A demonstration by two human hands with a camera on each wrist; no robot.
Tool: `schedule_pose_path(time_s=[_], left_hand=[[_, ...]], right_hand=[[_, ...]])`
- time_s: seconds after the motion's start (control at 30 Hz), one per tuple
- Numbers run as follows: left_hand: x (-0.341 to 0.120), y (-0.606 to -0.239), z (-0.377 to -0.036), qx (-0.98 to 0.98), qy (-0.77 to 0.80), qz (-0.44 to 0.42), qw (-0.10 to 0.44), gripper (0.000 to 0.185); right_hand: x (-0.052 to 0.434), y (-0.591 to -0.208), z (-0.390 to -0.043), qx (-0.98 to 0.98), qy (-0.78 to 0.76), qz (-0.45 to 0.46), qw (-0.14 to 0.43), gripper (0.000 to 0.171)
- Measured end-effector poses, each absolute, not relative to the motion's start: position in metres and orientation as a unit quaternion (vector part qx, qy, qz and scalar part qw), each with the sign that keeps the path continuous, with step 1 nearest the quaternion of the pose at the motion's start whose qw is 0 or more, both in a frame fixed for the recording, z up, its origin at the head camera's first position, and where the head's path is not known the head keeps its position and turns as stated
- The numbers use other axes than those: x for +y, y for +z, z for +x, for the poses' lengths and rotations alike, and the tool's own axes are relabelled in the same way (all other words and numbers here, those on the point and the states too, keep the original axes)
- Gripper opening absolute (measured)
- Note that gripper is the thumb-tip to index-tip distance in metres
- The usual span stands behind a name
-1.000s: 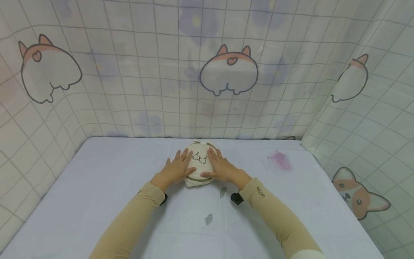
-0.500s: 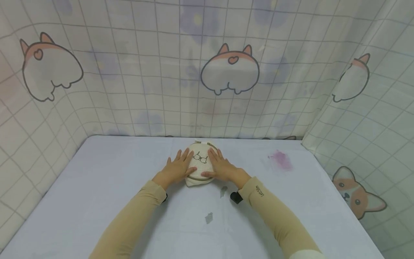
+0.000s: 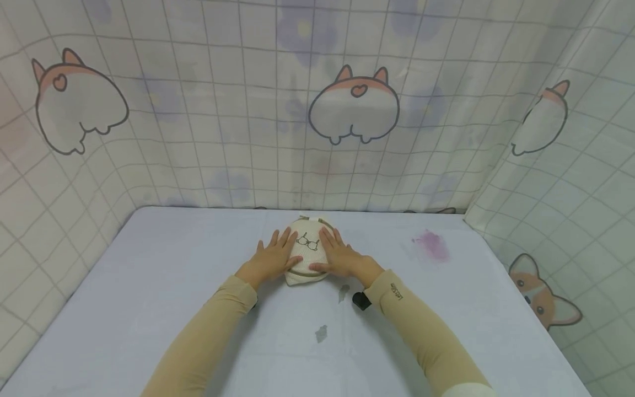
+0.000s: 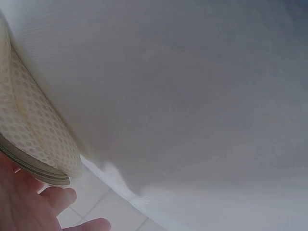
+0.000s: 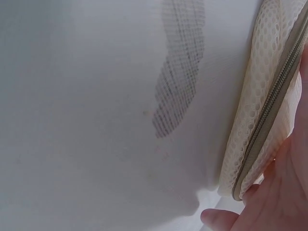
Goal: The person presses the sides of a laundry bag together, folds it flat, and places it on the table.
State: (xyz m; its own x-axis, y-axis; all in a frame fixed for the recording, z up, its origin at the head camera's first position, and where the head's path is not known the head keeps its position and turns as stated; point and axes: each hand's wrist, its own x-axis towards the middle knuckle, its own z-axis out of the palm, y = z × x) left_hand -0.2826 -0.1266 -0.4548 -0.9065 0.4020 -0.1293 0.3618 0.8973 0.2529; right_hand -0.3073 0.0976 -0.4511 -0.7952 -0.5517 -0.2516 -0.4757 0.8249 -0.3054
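Pale tabletop [image 3: 149, 309], corgi-print curtain behind. Mesh pouch [image 3: 307, 251] lies btwn both grips: left hand [image 3: 270, 259] & right hand [image 3: 339, 258] flat, fingers straight, pressing its sides.

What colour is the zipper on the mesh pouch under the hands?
Grey-olive, on the cream mesh pouch; its zipper shows best in the right wrist view.
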Motion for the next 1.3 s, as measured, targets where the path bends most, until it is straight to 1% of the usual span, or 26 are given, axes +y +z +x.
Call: schedule_pose_path(time_s=[0.43, 0.73, 0.93, 1.3], left_hand=[[-0.129, -0.466, -0.291, 0.97, 0.106, 0.194, 0.104, 0.076], [-0.13, -0.456, -0.287, 0.968, 0.098, 0.197, 0.119, 0.075], [-0.128, -0.453, -0.286, 0.969, 0.103, 0.193, 0.117, 0.073], [-0.128, -0.452, -0.287, 0.969, 0.101, 0.19, 0.122, 0.075]], right_hand=[[0.097, -0.453, -0.309, 0.938, -0.123, -0.269, 0.183, 0.103], [0.095, -0.45, -0.31, 0.938, -0.109, -0.259, 0.204, 0.103], [0.094, -0.45, -0.312, 0.94, -0.092, -0.258, 0.204, 0.1], [0.093, -0.452, -0.316, 0.941, -0.085, -0.248, 0.214, 0.103]])
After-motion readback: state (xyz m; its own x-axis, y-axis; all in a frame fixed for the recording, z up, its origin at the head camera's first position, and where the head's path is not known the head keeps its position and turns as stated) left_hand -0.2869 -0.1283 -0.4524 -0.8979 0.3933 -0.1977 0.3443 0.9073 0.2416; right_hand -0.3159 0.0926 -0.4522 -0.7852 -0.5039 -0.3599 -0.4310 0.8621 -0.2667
